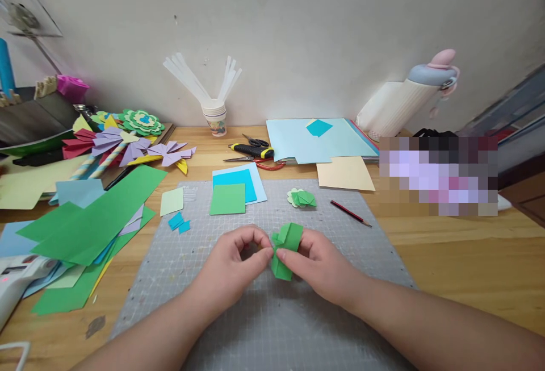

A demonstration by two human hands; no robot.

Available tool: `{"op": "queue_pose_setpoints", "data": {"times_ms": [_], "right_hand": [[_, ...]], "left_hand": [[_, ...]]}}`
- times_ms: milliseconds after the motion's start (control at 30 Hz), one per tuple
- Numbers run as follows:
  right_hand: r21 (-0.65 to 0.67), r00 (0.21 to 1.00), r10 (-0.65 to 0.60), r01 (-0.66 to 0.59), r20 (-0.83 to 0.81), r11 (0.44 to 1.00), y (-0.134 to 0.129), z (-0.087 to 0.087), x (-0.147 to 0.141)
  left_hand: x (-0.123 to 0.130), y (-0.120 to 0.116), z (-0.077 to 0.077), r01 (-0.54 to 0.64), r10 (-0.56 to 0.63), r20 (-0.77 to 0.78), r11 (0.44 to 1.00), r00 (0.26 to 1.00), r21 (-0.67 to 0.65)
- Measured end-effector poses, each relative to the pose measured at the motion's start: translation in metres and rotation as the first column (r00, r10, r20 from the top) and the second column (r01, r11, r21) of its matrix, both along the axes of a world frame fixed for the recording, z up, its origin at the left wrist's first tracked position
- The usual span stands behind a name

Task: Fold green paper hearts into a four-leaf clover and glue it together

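A folded piece of green paper (288, 240) is held just above the grey cutting mat (238, 325). My right hand (321, 260) grips its right side, thumb in front and fingers behind. At its left edge, the thumb and forefinger of my left hand (240, 263) pinch a small part of the same paper. Creases and a raised flap show on it. Beyond my hands on the mat lie a small green paper flower with a folded leaf (303, 198), a green paper square (228, 199) over blue sheets, and a red-and-black pencil (351, 213).
Loose green sheets (106, 212) and a white device (21, 280) lie at the left, below finished paper flowers (140, 123). A paper cup (215, 118) with white strips, a yellow-black cutter (251, 150), scissors (255, 141), light blue sheets (293, 141) and a bottle (421, 92) stand or lie toward the wall.
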State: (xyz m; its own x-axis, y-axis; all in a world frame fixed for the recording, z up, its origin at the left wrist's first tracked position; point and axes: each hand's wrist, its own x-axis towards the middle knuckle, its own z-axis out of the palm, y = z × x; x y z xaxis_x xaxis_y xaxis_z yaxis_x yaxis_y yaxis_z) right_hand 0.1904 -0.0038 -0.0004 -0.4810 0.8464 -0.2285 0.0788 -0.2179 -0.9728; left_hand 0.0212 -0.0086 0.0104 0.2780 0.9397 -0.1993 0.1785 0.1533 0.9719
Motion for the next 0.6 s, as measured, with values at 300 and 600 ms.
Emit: {"op": "queue_pose_setpoints", "data": {"times_ms": [300, 600], "right_hand": [[0.026, 0.999, -0.010, 0.011, -0.051, 1.000, 0.0009, 0.0019, 0.0028], [-0.005, 0.991, -0.082, 0.082, -0.108, 0.997, 0.0042, 0.0054, 0.0029]], "left_hand": [[-0.0004, 0.0002, -0.0004, -0.019, 0.025, 0.081, 0.997, 0.996, -0.078], [-0.0006, -0.0001, 0.0028, -0.022, 0.078, 0.261, 0.977, 0.962, -0.211]]}}
